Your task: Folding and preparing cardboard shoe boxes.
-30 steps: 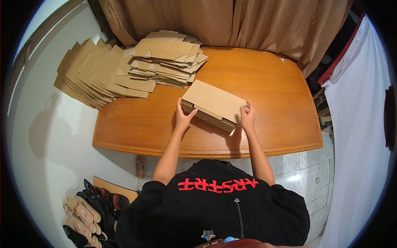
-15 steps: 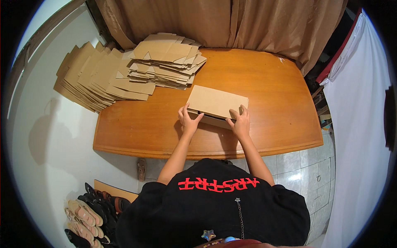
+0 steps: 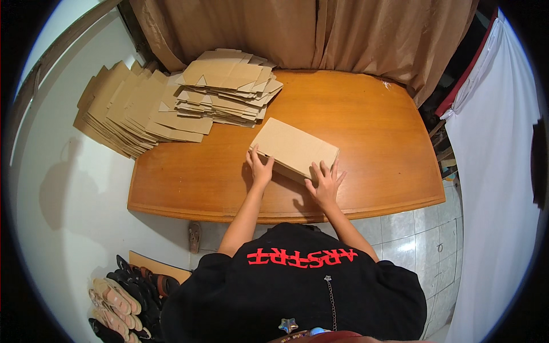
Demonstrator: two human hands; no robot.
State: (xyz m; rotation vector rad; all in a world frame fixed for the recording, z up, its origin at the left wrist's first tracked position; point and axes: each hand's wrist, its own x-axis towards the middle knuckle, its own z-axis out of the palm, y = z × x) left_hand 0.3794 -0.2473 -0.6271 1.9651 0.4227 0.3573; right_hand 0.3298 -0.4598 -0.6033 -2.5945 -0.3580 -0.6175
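Note:
A brown cardboard box (image 3: 294,146) sits on the wooden table in front of me, turned at a slant, its lid panel lying nearly flat over the top. My left hand (image 3: 261,170) grips its near left corner, with the thumb against the front side and the fingers round the end. At the near right corner, my right hand (image 3: 326,184) touches the box with its fingers spread apart. The inside of the box is hidden, and my fingers cover part of its front side.
Flattened cardboard boxes form a tall stack (image 3: 223,86) and a fanned row (image 3: 128,106) at the table's far left. A brown curtain (image 3: 377,40) hangs behind the wooden table (image 3: 377,131). Several sandals (image 3: 123,300) rest at lower left; white cloth (image 3: 492,148) hangs at right.
The box has turned clockwise, its right end coming nearer to me. The dark gap under its lid's front edge has narrowed. My right hand has shifted nearer with its fingers spreading.

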